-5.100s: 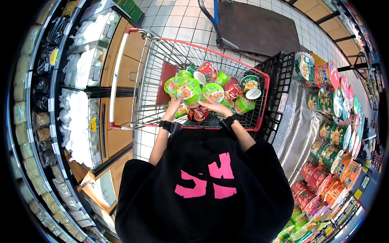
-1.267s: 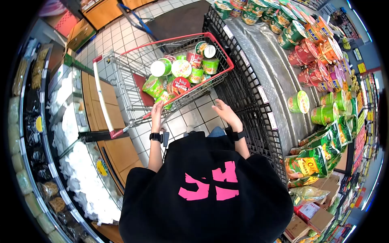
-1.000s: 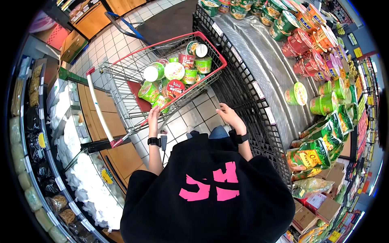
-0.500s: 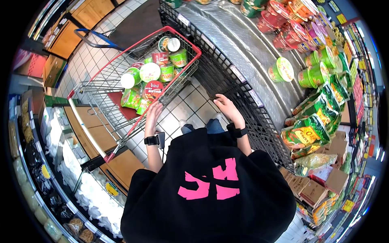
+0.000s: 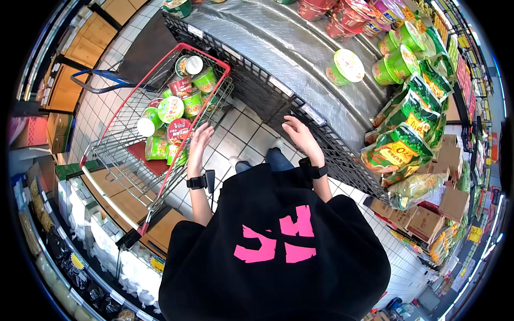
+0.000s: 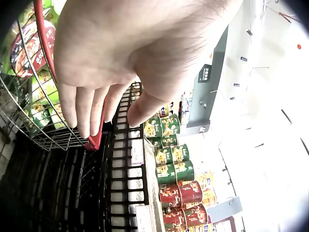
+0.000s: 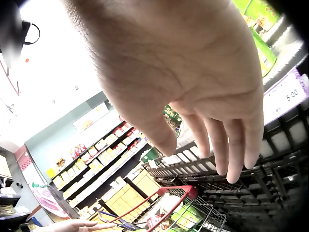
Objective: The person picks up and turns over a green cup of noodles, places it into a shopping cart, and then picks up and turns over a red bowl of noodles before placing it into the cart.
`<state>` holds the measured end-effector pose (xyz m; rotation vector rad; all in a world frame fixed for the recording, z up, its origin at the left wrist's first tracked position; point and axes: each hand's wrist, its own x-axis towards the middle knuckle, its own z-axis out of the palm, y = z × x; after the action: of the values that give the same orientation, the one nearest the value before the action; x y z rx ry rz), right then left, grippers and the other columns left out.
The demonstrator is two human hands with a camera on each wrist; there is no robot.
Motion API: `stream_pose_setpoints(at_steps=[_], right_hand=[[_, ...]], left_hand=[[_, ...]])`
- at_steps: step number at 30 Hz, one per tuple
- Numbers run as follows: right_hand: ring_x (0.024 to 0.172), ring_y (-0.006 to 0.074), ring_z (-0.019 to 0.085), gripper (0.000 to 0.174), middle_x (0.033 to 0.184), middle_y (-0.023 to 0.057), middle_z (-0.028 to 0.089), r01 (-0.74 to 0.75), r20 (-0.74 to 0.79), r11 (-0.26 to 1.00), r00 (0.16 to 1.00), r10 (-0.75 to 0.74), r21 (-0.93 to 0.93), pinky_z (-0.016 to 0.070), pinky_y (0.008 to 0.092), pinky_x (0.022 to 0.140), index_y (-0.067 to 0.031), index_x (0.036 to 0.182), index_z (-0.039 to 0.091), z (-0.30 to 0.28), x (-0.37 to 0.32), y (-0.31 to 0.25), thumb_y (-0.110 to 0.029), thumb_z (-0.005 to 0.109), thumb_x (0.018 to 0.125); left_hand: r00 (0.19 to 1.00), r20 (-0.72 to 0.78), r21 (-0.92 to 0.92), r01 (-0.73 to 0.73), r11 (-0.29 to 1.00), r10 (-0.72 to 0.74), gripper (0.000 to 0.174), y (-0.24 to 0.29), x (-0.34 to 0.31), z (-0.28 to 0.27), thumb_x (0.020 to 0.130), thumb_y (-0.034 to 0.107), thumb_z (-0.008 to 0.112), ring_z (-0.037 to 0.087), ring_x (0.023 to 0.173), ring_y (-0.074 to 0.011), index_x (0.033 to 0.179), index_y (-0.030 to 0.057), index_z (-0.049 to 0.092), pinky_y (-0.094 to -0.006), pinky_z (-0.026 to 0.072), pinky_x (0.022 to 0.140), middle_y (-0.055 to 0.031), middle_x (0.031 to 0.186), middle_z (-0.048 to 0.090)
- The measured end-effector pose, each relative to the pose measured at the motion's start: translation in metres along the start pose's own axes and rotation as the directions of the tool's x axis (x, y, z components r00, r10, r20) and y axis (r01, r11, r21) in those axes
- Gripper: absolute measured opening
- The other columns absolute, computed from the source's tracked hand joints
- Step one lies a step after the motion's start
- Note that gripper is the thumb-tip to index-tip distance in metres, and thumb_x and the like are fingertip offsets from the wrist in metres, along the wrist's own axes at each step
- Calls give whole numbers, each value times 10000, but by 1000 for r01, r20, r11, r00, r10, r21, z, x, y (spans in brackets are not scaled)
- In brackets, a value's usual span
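Observation:
My left hand (image 5: 198, 145) hangs beside the red rim of the shopping cart (image 5: 111, 204), fingers relaxed and holding nothing; whether it touches the rim I cannot tell. Several green and red instant noodle cups, among them a red-lidded one (image 5: 179, 130), lie in the cart. Near the black crate side of the display, my right hand (image 5: 304, 142) is held out with loosely extended fingers and grips nothing. In the left wrist view the left hand (image 6: 130, 53) is empty above the cart; the right wrist view shows the right hand (image 7: 193, 72) empty beside the crates.
On the metal-topped display (image 5: 278, 48) a green cup (image 5: 345, 67) stands apart from other cups. Green bags (image 5: 399, 147) and cardboard boxes (image 5: 425, 223) are at the right. A flat trolley (image 5: 144, 61) stands beyond the cart; shelves line the left.
Earlier both hands were among the cups in the cart; they have since come away. The cart has shifted left in view and turned, while the display and green bags have come closer to the middle.

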<state>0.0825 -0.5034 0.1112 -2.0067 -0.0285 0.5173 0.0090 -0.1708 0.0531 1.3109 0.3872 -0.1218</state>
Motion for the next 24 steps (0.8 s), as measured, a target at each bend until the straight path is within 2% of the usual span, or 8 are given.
stream_pose_setpoints(at_steps=[2, 3, 5, 10, 17, 24], right_hand=[[994, 184, 579, 408, 1090, 145, 619, -9, -31, 998, 999, 11, 59, 447, 292, 861, -13, 1247, 473, -10, -1, -4, -224, 547, 905], [994, 184, 579, 408, 1090, 145, 619, -13, -38, 998, 999, 16, 64, 447, 292, 861, -13, 1247, 473, -17, 0, 1, -224, 547, 905], [965, 209, 608, 422, 1064, 160, 625, 85, -89, 989, 993, -74, 118, 477, 309, 818, -13, 1243, 475, -21, 6, 10, -208, 576, 882], [965, 174, 596, 370, 1047, 132, 623, 176, -181, 961, 974, -138, 214, 461, 277, 841, -24, 1232, 489, -43, 15, 11, -140, 568, 889], [974, 155, 581, 360, 1055, 115, 616, 207, -266, 943, 955, -135, 261, 447, 266, 857, -23, 1236, 488, -73, 18, 13, -127, 551, 898], [926, 141, 583, 363, 1068, 114, 613, 275, -382, 898, 914, -134, 344, 449, 264, 816, -33, 1243, 483, -115, 20, 29, -110, 544, 893]], left_hand=[[1000, 20, 4, 1, 1000, -1, 437, 3, 7, 14, 940, 275, 475, 482, 1190, -195, 1310, 50, 419, -315, 343, 1018, -124, 1267, 515], [999, 35, 6, 4, 1000, -4, 464, 3, 10, 24, 930, 296, 494, 485, 1186, -200, 1307, 35, 419, -325, 336, 1024, -134, 1259, 517], [999, 50, 17, -12, 1000, 12, 456, 6, 13, 33, 931, 294, 492, 490, 1175, -195, 1308, 46, 424, -330, 340, 1017, -124, 1250, 524], [996, 83, 48, -18, 999, 14, 442, 20, 20, 70, 933, 286, 492, 500, 1146, -186, 1303, 52, 433, -333, 343, 1013, -112, 1233, 534], [988, 153, 103, -23, 994, 7, 459, 31, 23, 114, 936, 322, 483, 502, 1160, -181, 1314, 69, 431, -310, 354, 992, -113, 1264, 521], [979, 204, 168, -54, 984, 19, 462, 35, 33, 156, 933, 328, 489, 506, 1150, -175, 1313, 71, 436, -303, 357, 981, -100, 1268, 521]])
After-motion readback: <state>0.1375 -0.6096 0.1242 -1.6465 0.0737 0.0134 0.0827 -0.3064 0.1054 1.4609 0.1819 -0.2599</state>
